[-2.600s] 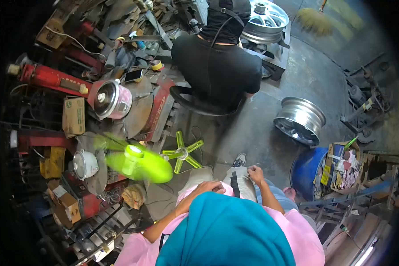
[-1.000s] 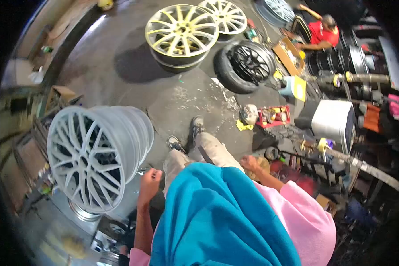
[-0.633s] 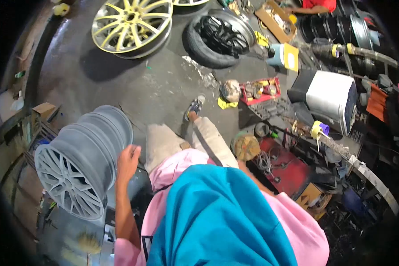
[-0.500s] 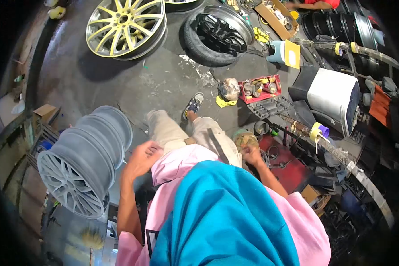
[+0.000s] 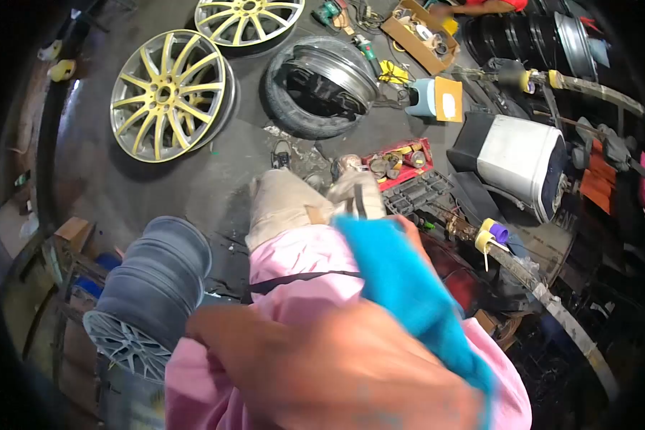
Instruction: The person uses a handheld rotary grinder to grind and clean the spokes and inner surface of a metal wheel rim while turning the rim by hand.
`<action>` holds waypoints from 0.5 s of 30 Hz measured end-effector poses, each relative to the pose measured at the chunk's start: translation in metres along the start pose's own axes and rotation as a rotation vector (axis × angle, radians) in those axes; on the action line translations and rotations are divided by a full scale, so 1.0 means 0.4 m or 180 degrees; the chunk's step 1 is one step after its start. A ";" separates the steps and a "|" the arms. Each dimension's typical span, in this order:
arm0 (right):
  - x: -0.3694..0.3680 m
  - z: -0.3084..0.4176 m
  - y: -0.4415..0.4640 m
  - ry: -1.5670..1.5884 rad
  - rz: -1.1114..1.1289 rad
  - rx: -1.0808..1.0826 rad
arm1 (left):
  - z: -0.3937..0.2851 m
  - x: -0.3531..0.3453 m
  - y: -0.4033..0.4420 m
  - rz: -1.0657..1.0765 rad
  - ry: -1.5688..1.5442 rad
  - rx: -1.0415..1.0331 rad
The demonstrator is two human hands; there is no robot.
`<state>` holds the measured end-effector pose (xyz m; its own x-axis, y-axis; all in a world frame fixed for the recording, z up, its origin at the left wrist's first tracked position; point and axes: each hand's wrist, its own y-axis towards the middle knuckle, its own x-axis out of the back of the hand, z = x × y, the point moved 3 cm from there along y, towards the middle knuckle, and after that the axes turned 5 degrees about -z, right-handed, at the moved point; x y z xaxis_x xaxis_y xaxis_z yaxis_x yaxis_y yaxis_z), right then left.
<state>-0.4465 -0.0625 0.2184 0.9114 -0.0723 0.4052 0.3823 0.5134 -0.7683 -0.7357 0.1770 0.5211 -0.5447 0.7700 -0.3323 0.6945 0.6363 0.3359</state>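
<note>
My left hand point(image 5: 380, 358) is a large blur close to the camera, in front of my pink shirt point(image 5: 304, 261) and the teal cloth point(image 5: 401, 276). Its fingers are smeared, so whether it grips the cloth cannot be made out. Behind the cloth's right edge shows part of my right hand point(image 5: 414, 235), low near my thigh, with its fingers mostly hidden. The teal cloth hangs slanted over the right side of my chest. A thin dark strap point(image 5: 304, 278) crosses the pink shirt at the waist.
Grey wheel rims point(image 5: 154, 269) stand stacked at left. Ahead lie yellow-masked rims point(image 5: 163, 94) and a tire point(image 5: 283, 115) with a rim in it. A red toolbox point(image 5: 408, 174), white container point(image 5: 519, 154) and metal rail point(image 5: 545, 294) are at right. Another person's arm point(image 5: 480, 8) reaches in at top.
My left hand has risen from beside my thigh to close before the camera. The teal cloth has shifted right and narrowed, baring more pink shirt. The view has tilted, and the floor objects sit lower left.
</note>
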 end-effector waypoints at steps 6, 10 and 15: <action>0.076 -0.016 0.060 0.0126 -0.0451 0.0348 | -0.021 -0.025 0.167 -0.0113 -0.0399 -0.0588; 0.246 -0.048 0.152 0.0892 -0.0676 0.0228 | 0.016 0.105 0.196 0.0574 -0.0969 -0.0605; 0.280 0.056 0.327 0.0419 -0.0611 0.0206 | 0.260 0.232 0.184 0.0225 -0.0816 0.1038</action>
<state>-0.2977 0.0158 0.1744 0.8366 -0.2825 0.4694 0.5437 0.5329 -0.6484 -0.6864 0.2903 0.4232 -0.3846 0.7481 -0.5407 0.8607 0.5023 0.0828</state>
